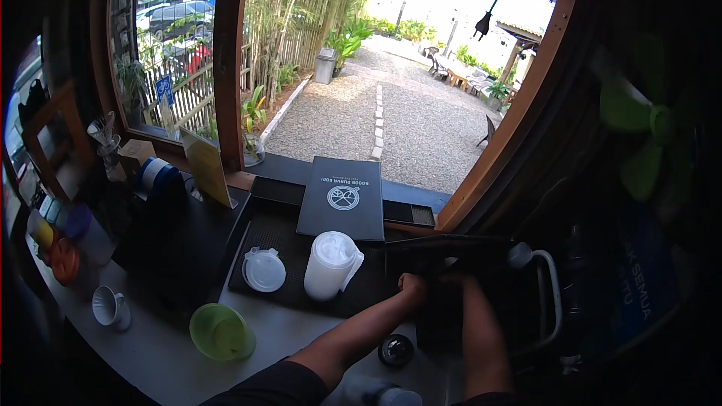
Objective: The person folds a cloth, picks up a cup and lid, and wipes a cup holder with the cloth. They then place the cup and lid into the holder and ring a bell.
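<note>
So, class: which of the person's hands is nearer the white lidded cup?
Left. The left hand is just right of the white lidded cup; the right hand lies farther right.

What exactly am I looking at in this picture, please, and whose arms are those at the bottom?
There is no machine here: the single picture comes from a camera worn on a person's head, looking forward and down, so the two bare arms at the bottom are that person's own. The left hand and the right hand both reach a dark box-like thing on the counter; it is too dark to tell their grip. On the black mat stand a white lidded cup and a loose clear lid. A black menu leans behind them. Nearer lie a green cup and a small white cup. Through the open window is a gravel yard.
</note>
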Demonstrator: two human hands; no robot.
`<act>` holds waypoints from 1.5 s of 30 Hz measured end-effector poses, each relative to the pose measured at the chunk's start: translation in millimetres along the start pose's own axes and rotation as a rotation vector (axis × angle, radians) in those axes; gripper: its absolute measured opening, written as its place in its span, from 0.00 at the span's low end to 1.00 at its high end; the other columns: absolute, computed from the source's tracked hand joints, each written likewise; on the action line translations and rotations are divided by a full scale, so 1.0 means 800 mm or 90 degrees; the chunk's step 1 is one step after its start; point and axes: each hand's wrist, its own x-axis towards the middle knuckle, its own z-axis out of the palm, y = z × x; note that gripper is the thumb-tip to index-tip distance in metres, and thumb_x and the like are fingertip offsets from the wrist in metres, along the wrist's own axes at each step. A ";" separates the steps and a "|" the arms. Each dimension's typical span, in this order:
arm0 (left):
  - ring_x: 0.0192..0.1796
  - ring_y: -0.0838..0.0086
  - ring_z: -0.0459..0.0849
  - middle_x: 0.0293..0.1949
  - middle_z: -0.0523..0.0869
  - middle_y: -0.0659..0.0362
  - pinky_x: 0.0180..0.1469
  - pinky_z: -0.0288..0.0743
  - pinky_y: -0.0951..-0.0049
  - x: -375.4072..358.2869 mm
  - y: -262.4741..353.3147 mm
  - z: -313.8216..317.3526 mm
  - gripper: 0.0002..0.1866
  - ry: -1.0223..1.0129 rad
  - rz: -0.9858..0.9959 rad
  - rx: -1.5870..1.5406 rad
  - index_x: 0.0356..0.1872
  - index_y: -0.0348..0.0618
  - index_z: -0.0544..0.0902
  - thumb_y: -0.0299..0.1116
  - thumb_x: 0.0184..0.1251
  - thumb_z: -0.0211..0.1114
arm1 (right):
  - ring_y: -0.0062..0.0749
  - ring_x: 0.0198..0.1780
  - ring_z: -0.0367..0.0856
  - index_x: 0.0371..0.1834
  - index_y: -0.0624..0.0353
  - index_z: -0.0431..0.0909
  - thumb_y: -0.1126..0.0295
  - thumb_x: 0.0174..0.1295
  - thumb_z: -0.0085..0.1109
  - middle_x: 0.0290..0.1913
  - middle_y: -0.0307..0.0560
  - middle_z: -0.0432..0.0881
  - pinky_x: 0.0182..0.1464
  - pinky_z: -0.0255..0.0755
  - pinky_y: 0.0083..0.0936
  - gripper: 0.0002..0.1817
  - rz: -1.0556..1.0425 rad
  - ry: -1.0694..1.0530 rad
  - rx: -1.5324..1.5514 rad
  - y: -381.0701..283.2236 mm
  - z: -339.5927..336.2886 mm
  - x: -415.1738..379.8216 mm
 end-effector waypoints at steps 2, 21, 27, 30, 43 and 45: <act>0.41 0.60 0.91 0.46 0.91 0.57 0.31 0.81 0.52 0.000 -0.002 -0.002 0.12 0.004 -0.006 -0.018 0.46 0.49 0.90 0.37 0.64 0.66 | 0.44 0.63 0.80 0.68 0.63 0.72 0.55 0.61 0.62 0.65 0.59 0.77 0.65 0.75 0.38 0.34 -0.003 -0.003 -0.002 -0.002 0.000 -0.001; 0.58 0.51 0.84 0.63 0.78 0.44 0.53 0.80 0.50 0.039 -0.039 0.052 0.21 0.040 0.268 -0.467 0.61 0.42 0.80 0.40 0.73 0.58 | 0.44 0.65 0.78 0.71 0.63 0.68 0.50 0.58 0.66 0.68 0.60 0.74 0.65 0.75 0.39 0.41 -0.011 -0.010 0.002 -0.008 0.001 -0.007; 0.59 0.50 0.82 0.61 0.78 0.43 0.54 0.79 0.49 0.032 -0.035 0.044 0.21 0.045 0.252 -0.537 0.61 0.42 0.80 0.41 0.72 0.58 | 0.44 0.66 0.77 0.71 0.63 0.67 0.49 0.57 0.68 0.69 0.60 0.73 0.66 0.75 0.39 0.43 -0.016 -0.010 -0.001 -0.006 0.000 -0.008; 0.60 0.49 0.81 0.60 0.79 0.43 0.54 0.78 0.49 0.020 -0.035 0.037 0.22 0.055 0.230 -0.561 0.62 0.43 0.80 0.41 0.72 0.58 | 0.44 0.67 0.77 0.72 0.63 0.67 0.48 0.56 0.68 0.69 0.60 0.73 0.66 0.75 0.39 0.44 -0.019 -0.008 -0.002 -0.007 0.000 -0.006; 0.62 0.46 0.77 0.56 0.79 0.40 0.55 0.76 0.49 -0.047 -0.002 0.035 0.23 0.201 0.051 -0.191 0.63 0.45 0.80 0.43 0.72 0.58 | 0.44 0.68 0.76 0.74 0.63 0.64 0.45 0.54 0.71 0.71 0.60 0.71 0.66 0.75 0.39 0.49 -0.025 -0.009 -0.005 -0.014 -0.001 -0.020; 0.56 0.53 0.80 0.54 0.79 0.47 0.48 0.77 0.54 -0.026 0.007 0.043 0.20 0.214 0.007 -0.044 0.56 0.48 0.85 0.46 0.71 0.58 | 0.44 0.68 0.75 0.74 0.63 0.64 0.45 0.53 0.71 0.71 0.61 0.70 0.66 0.75 0.39 0.50 -0.021 -0.009 -0.007 -0.012 -0.003 -0.021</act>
